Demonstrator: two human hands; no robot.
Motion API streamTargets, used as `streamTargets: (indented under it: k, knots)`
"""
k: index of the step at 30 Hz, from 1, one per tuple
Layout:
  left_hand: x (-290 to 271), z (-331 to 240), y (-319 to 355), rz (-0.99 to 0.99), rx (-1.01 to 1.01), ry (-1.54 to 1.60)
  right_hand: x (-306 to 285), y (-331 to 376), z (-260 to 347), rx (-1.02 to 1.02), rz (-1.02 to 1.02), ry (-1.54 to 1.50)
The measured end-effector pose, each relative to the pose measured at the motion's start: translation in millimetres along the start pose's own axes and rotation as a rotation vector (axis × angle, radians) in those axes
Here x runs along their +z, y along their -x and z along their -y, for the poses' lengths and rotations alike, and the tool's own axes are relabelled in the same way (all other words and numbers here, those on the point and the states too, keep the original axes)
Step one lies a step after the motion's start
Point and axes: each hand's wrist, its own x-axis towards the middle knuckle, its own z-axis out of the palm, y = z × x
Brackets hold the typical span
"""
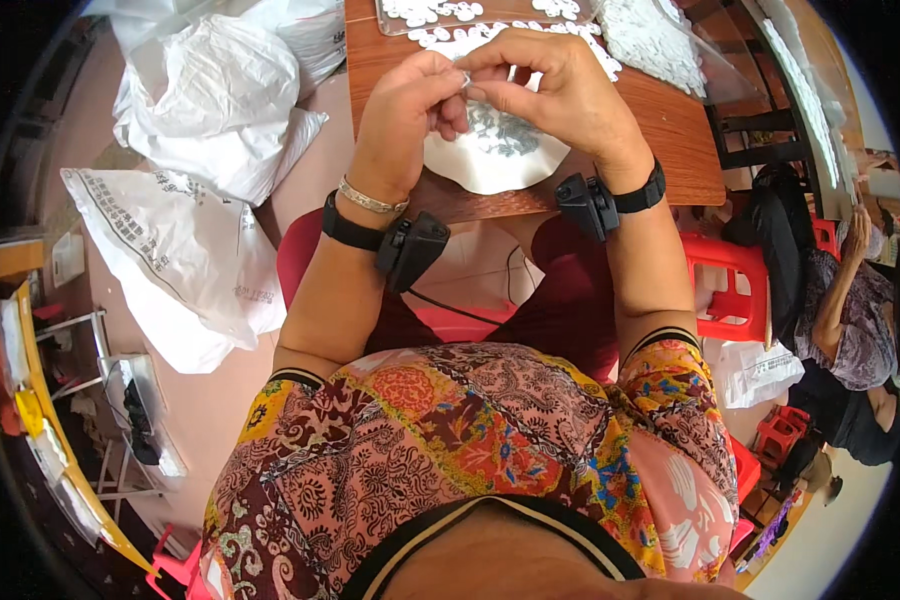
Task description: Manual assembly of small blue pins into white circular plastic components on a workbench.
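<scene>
**Small piece pinched between two hands, above loose grey bits**

Left hand [422, 98] and right hand [565, 92] meet over the near part of the brown wood-grain counter [685, 155]. Grip: thumbs and forefingers of both hands together, clamped on a small pale piece [465, 80]. It sits at the very fingertips, mostly covered; its exact shape is hard to make out.

Below: cream wavy-edged mat [500, 178] bearing a scatter of small grey bits [510, 140], close to the counter's front edge. Beyond the hands, loose white flat pieces [435, 38] and a clear bag of white pieces [650, 45].

Risks, as judged:
- Slip. So little of the piece is held that uneven pressure could shoot it out, down among the grey bits or to the floor.
- Spill. A forearm or wrist catching the mat could tip bits over the edge.
- Knock. The black wrist units [410, 250] are bulky; a low swing could bump the counter edge.
- Snag. The black cable [455, 308] hangs near the knees; a tug could jerk the left wrist.
</scene>
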Motion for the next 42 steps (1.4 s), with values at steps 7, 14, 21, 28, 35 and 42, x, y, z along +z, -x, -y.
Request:
streamTargets:
  k: [7, 14, 21, 28, 35, 42]
  knots:
    - [2, 2, 0, 0.015, -0.027, 0.008, -1, -1, 9, 0.192, 0.060, -0.065]
    - [-6, -1, -1, 0.031, -0.038, -0.020, -4, -7, 18, 0.141, 0.073, -0.054]
    - [-11, -4, -3, -0.276, 0.135, 0.005, 15, 6, -21, 0.039, 0.133, 0.076]
    - [-9, -5, -3, -0.249, 0.145, 0.061, 35, 7, -28, 0.015, 0.307, 0.316]
    - [-10, -5, -3, -0.231, 0.136, 0.029, 37, 7, -36, 0.008, 0.245, 0.342]
    - [-13, -2, -2, -0.172, 0.134, 0.123, 25, 10, -28, 0.017, 0.235, 0.388]
